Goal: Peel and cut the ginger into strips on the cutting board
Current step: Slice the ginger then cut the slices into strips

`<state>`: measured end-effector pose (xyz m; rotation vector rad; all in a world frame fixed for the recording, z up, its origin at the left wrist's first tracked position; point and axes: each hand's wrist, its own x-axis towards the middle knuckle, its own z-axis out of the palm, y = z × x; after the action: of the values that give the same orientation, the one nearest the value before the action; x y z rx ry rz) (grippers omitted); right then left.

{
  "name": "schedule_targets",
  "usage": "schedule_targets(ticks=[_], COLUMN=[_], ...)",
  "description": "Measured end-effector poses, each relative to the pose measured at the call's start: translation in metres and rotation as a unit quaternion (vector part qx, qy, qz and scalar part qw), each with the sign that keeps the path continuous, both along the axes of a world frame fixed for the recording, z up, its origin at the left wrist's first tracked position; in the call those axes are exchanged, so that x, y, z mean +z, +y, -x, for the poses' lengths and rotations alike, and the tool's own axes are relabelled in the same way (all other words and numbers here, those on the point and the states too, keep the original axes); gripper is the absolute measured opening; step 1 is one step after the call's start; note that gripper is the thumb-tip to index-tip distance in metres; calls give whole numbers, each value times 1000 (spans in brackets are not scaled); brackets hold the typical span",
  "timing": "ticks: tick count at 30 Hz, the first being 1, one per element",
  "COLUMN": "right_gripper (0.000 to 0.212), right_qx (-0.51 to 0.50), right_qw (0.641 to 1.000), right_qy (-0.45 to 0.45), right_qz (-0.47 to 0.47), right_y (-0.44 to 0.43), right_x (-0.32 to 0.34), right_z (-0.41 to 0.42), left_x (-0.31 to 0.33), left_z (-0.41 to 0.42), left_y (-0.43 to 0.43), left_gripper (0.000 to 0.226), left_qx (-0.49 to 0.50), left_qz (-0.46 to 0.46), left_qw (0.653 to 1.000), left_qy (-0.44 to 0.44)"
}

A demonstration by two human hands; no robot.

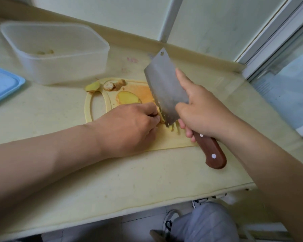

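1. Head view, materials and shapes:
   - The cutting board (168, 142) is thin, pale yellow plastic with a loop handle at its left end and an orange stain at its far middle.
   - It lies flat on a cream, lightly speckled counter (112, 180).
   - The cleaver (164, 91) has a broad rectangular blade of dull grey steel with a hole in its far corner.
   - Its wooden handle (212, 152) is reddish-brown with pale rivets.
   - A frosted rectangular plastic container (59, 55) stands far left, and a flat blue lid (2, 82) lies at the left edge.

2. Head view, the ginger and the hands:
   - The left hand (129, 130) has its fingers curled, and the fingertips hold the ginger piece (160, 116) down on the board, just left of the blade.
   - The right hand (205, 116) grips the handle where it meets the blade, with the forefinger laid along the blade's flat side.
   - The blade's near edge is touching the ginger piece.
   - Thin ginger strips (175, 129) lie on the board just right of the blade — between the two hands.
   - A smooth oval peeled slice (129, 99) lies just beyond the left hand.
   - Knobbly offcuts (112, 84) sit at the board's far left — well away from both hands.
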<state>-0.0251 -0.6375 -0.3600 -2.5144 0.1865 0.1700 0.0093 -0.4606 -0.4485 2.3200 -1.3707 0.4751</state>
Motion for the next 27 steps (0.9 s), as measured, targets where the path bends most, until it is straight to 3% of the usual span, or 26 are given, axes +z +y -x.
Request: schedule_targets(ticks=[6, 13, 27], right_gripper=[98, 98, 93], right_qx=[28, -15, -17], right_qw=[998, 1000, 999], right_qy=[23, -14, 2], right_qz=[57, 16, -47], right_y=[16, 16, -11], right_x=[9, 3, 0], right_z=[-17, -20, 17], left_x=[0, 1, 1], left_z=[-1, 1, 0], left_y=[0, 0, -1], left_gripper=[34, 38, 49], left_qx=[-3, 2, 9], left_qz=[-4, -13, -16], left_qw=[1000, 1000, 1000], left_qy=[-13, -2, 14])
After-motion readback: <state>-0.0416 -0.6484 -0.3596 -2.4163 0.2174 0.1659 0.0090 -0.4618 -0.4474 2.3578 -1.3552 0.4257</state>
